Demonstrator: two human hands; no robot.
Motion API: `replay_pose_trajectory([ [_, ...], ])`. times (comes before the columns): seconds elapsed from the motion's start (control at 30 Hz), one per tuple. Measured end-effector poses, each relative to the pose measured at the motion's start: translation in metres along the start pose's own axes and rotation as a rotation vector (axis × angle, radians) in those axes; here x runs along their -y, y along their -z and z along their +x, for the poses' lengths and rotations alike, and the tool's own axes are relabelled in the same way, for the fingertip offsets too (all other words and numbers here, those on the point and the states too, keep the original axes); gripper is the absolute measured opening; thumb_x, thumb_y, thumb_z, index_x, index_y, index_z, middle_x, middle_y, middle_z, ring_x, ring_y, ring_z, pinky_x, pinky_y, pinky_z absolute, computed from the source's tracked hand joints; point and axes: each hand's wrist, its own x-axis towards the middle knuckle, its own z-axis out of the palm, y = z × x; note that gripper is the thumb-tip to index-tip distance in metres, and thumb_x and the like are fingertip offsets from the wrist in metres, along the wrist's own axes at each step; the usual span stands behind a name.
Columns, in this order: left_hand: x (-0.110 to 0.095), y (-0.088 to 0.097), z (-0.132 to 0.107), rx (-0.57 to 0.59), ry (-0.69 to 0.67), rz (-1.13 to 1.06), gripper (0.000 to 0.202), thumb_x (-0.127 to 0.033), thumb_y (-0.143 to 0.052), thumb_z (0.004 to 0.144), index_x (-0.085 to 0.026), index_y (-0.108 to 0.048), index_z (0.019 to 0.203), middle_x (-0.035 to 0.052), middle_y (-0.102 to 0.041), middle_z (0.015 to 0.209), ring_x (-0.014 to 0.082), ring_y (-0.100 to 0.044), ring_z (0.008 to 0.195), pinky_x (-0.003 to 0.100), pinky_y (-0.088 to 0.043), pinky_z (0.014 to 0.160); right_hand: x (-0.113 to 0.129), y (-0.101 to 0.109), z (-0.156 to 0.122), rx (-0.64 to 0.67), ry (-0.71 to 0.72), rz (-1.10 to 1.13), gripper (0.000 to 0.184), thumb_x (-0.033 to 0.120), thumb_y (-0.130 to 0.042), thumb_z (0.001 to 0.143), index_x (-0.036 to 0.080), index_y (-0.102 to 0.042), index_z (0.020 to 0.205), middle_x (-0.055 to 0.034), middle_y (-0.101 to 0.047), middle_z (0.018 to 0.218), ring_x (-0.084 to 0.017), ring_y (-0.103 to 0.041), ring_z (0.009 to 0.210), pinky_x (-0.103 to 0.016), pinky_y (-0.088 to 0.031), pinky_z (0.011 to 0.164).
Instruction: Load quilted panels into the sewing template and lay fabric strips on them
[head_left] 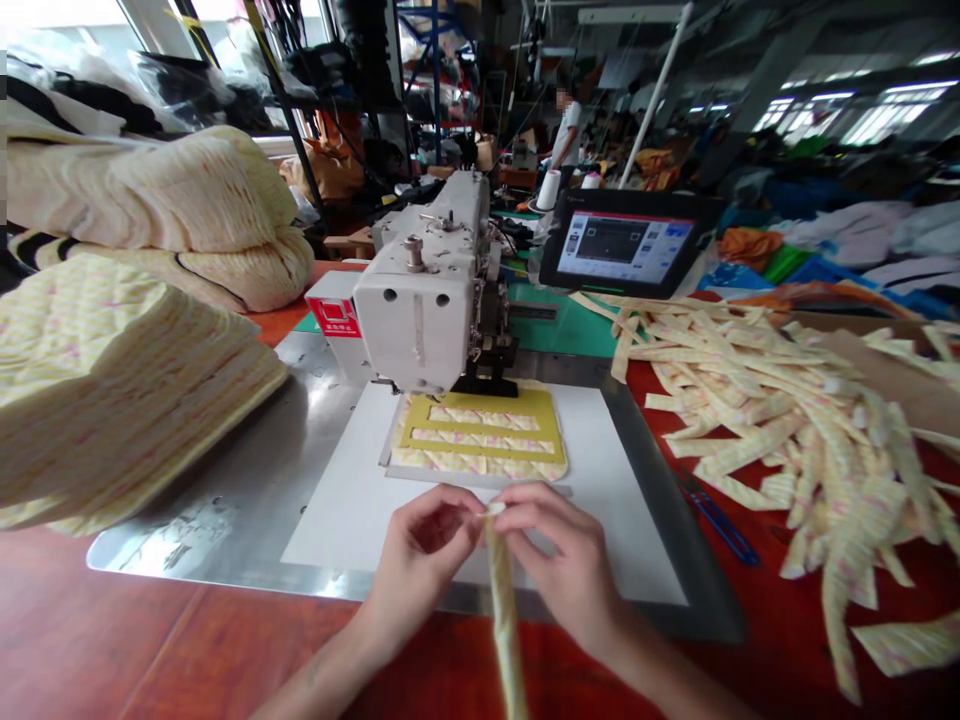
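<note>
A pale yellow fabric strip (504, 620) hangs down between my two hands. My left hand (431, 545) pinches its upper end between thumb and forefinger. On the other side of that end, my right hand (559, 545) also pinches it, with a bit of white showing at the fingertips. Just beyond my hands, a quilted fabric piece (480, 467) lies beneath a yellow slotted template (480, 428) on the white plate (337, 510). The sewing machine head (416, 320) stands over the far edge of the template.
Quilted pieces (112, 370) are stacked high on the left, with more folded bundles (157, 195) behind. A heap of fabric strips (795, 410) covers the right side, beside blue thread snips (724, 525). A lit control screen (626, 245) stands behind the machine; a person (566, 135) is farther back.
</note>
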Motion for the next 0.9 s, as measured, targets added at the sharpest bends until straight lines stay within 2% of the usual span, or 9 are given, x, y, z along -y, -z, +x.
replay_pose_trajectory([
  [0.1, -0.003, -0.001, 0.001, 0.006, -0.012, -0.023, 0.023, -0.035, -0.077, 0.087, -0.013, -0.071, 0.082, 0.0038, -0.069, 0.077, 0.0107, -0.063, 0.074, 0.018, -0.052, 0.072, 0.002, 0.002, -0.003, -0.006, 0.152, -0.143, 0.018, 0.004, -0.064, 0.085, 0.019, -0.066, 0.093, 0.0024, -0.067, 0.105, 0.003, -0.065, 0.102, -0.003, -0.050, 0.095],
  [0.2, -0.001, -0.002, 0.001, -0.003, -0.038, -0.037, 0.019, -0.030, -0.078, 0.087, -0.013, -0.072, 0.083, 0.0038, -0.070, 0.079, 0.0103, -0.065, 0.075, 0.017, -0.053, 0.073, 0.003, 0.001, -0.006, -0.001, 0.127, -0.137, 0.019, 0.004, -0.062, 0.086, 0.021, -0.064, 0.096, 0.0028, -0.067, 0.106, 0.002, -0.066, 0.105, -0.004, -0.050, 0.098],
  [0.27, 0.001, -0.003, 0.001, -0.009, -0.066, -0.034, 0.015, -0.027, -0.078, 0.086, -0.014, -0.073, 0.085, 0.0037, -0.071, 0.082, 0.0106, -0.066, 0.077, 0.017, -0.054, 0.075, 0.004, 0.000, -0.007, -0.003, -0.032, -0.009, 0.015, 0.012, -0.060, 0.090, 0.021, -0.061, 0.102, 0.0019, -0.067, 0.106, 0.001, -0.067, 0.103, -0.005, -0.054, 0.094],
  [0.33, 0.002, -0.003, 0.000, -0.017, -0.101, -0.024, 0.012, -0.025, -0.078, 0.087, -0.014, -0.072, 0.085, 0.0034, -0.071, 0.084, 0.0111, -0.067, 0.080, 0.018, -0.055, 0.078, 0.006, -0.002, -0.006, 0.041, -0.281, 0.169, 0.016, 0.025, -0.059, 0.094, 0.021, -0.058, 0.109, -0.0001, -0.067, 0.105, -0.001, -0.068, 0.099, -0.006, -0.056, 0.089],
  [0.43, 0.004, -0.004, -0.002, -0.027, -0.134, 0.006, 0.011, -0.024, -0.077, 0.087, -0.015, -0.071, 0.086, 0.0034, -0.070, 0.086, 0.0122, -0.067, 0.083, 0.021, -0.056, 0.082, 0.009, -0.001, 0.001, 0.161, -0.577, 0.344, 0.031, 0.045, -0.061, 0.092, 0.016, -0.062, 0.104, -0.0031, -0.067, 0.100, -0.004, -0.069, 0.094, -0.007, -0.057, 0.083],
  [0.57, 0.005, -0.004, -0.004, -0.043, -0.124, 0.019, 0.012, -0.024, -0.077, 0.088, -0.015, -0.069, 0.088, 0.0028, -0.069, 0.084, 0.0119, -0.066, 0.081, 0.021, -0.056, 0.082, 0.008, 0.000, 0.009, 0.201, -0.698, 0.462, 0.043, 0.053, -0.066, 0.088, 0.011, -0.066, 0.094, -0.0042, -0.068, 0.094, -0.003, -0.067, 0.088, -0.006, -0.054, 0.080],
  [0.8, 0.005, -0.007, -0.005, -0.090, -0.138, -0.013, 0.013, -0.024, -0.076, 0.088, -0.015, -0.067, 0.088, 0.0027, -0.069, 0.086, 0.0126, -0.068, 0.083, 0.021, -0.057, 0.082, 0.005, -0.005, 0.006, 0.120, -0.860, 0.721, 0.044, 0.050, -0.077, 0.079, 0.011, -0.068, 0.098, -0.0056, -0.068, 0.100, -0.004, -0.066, 0.092, -0.010, -0.054, 0.085],
  [0.9, 0.006, -0.006, -0.006, -0.106, -0.149, 0.011, 0.012, -0.023, -0.076, 0.088, -0.015, -0.067, 0.089, 0.0027, -0.069, 0.087, 0.0129, -0.068, 0.084, 0.022, -0.057, 0.082, 0.004, -0.007, 0.004, 0.131, -0.934, 0.813, 0.044, 0.049, -0.078, 0.078, 0.011, -0.068, 0.099, -0.0056, -0.069, 0.100, -0.005, -0.064, 0.093, -0.012, -0.053, 0.085],
])
